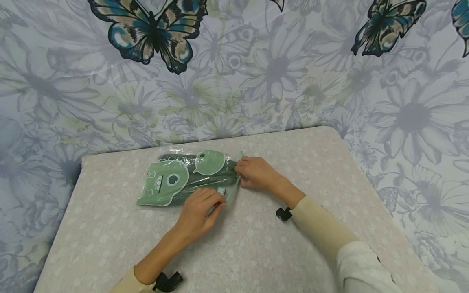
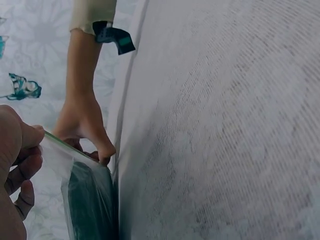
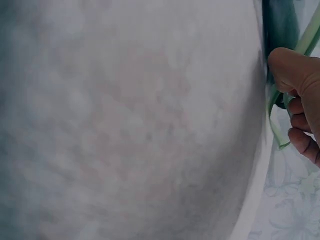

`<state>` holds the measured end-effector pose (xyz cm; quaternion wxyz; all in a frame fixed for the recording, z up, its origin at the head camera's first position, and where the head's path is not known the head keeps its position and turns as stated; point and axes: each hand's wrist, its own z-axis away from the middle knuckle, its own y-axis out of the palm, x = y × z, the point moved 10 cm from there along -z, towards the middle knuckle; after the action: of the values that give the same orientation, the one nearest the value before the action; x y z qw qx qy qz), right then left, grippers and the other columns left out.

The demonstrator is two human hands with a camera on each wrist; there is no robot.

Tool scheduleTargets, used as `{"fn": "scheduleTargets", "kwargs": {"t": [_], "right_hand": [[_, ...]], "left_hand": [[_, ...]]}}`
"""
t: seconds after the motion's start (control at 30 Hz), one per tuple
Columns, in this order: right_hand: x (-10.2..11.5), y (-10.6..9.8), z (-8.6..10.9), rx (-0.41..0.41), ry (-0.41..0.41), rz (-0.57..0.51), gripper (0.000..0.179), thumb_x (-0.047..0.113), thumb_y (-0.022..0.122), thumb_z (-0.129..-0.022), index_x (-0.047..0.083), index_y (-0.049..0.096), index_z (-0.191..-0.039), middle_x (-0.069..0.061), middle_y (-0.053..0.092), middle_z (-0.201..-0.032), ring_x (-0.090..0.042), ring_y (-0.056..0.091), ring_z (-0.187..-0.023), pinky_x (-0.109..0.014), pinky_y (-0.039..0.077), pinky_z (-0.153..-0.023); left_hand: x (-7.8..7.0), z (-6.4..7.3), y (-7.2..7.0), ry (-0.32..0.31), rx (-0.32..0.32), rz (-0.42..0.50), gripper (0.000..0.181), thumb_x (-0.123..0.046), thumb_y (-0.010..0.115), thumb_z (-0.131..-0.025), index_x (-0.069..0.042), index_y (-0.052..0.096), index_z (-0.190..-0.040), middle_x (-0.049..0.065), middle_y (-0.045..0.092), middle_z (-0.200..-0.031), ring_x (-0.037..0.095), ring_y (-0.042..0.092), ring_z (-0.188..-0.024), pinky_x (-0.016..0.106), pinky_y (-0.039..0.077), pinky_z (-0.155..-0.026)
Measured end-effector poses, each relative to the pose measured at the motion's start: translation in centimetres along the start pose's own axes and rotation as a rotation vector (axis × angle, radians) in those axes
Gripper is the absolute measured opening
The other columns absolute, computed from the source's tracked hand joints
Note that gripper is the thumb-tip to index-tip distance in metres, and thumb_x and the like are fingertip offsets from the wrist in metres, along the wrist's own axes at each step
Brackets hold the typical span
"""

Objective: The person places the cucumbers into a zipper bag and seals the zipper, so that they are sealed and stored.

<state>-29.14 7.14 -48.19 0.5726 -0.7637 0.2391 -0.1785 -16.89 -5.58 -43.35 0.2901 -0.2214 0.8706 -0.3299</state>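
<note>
A clear plastic zip bag (image 1: 210, 162) lies on the table, printed with a light green cartoon creature and a speech-bubble shape. Dark green contents (image 1: 216, 179) show through it; their kind is hidden by the folds and print. At its near right corner my left hand (image 1: 201, 209) pinches the green zip edge (image 2: 55, 138) between thumb and forefinger. My right hand (image 1: 258, 175) grips at the bag's right end with curled fingers, close by the dark contents. In the right wrist view, the green strip (image 3: 310, 32) runs behind the right hand (image 3: 300, 85) and loops below its thumb.
A pale, flower-patterned cloth (image 1: 293, 162) covers the table, its back edge against a wall hanging (image 1: 227, 81) with flowers and butterflies. Black wrist mounts (image 1: 283, 214) sit at both sleeves, low over the cloth.
</note>
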Motion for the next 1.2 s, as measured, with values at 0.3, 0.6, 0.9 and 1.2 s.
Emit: {"fn": "scheduleTargets", "kwargs": {"t": [0.3, 0.6, 0.9, 1.2], "right_hand": [[-2.9, 0.7, -1.5, 0.027, 0.029, 0.075, 0.012, 0.011, 0.077, -0.085, 0.016, 0.067, -0.090, 0.002, 0.064, -0.089, -0.020, 0.061, -0.088, -0.036, 0.055, -0.077], [-6.0, 1.3, -3.3, 0.092, 0.075, 0.105, 0.011, 0.009, 0.076, -0.090, 0.015, 0.067, -0.092, -0.001, 0.066, -0.091, -0.022, 0.062, -0.090, -0.038, 0.055, -0.077], [-9.4, 2.4, -3.9, 0.110, 0.171, 0.108, 0.009, 0.010, 0.071, -0.099, 0.016, 0.067, -0.093, -0.001, 0.065, -0.096, -0.023, 0.064, -0.098, -0.040, 0.057, -0.082], [-10.1, 1.9, -1.3, 0.017, 0.259, 0.009, 0.008, 0.021, 0.069, -0.106, 0.014, 0.073, -0.108, -0.004, 0.073, -0.112, -0.026, 0.071, -0.103, -0.043, 0.061, -0.081]], "left_hand": [[-0.7, -1.0, 0.2, 0.008, -0.043, 0.032, 0.013, -0.012, 0.084, -0.091, -0.018, 0.073, -0.095, -0.008, 0.069, -0.090, 0.010, 0.064, -0.084, 0.030, 0.052, -0.083], [-0.6, -2.7, 1.2, -0.042, -0.030, 0.051, 0.013, -0.010, 0.083, -0.093, -0.019, 0.074, -0.095, -0.008, 0.070, -0.091, 0.010, 0.061, -0.080, 0.031, 0.051, -0.077], [-0.5, -3.4, 2.7, -0.072, -0.018, 0.068, 0.015, -0.011, 0.084, -0.093, -0.021, 0.072, -0.093, -0.009, 0.069, -0.090, 0.008, 0.064, -0.084, 0.029, 0.054, -0.079], [-0.9, -3.1, 5.4, -0.065, 0.085, 0.059, 0.016, -0.013, 0.086, -0.090, -0.022, 0.073, -0.091, -0.012, 0.070, -0.089, 0.005, 0.064, -0.083, 0.027, 0.056, -0.079]]}}
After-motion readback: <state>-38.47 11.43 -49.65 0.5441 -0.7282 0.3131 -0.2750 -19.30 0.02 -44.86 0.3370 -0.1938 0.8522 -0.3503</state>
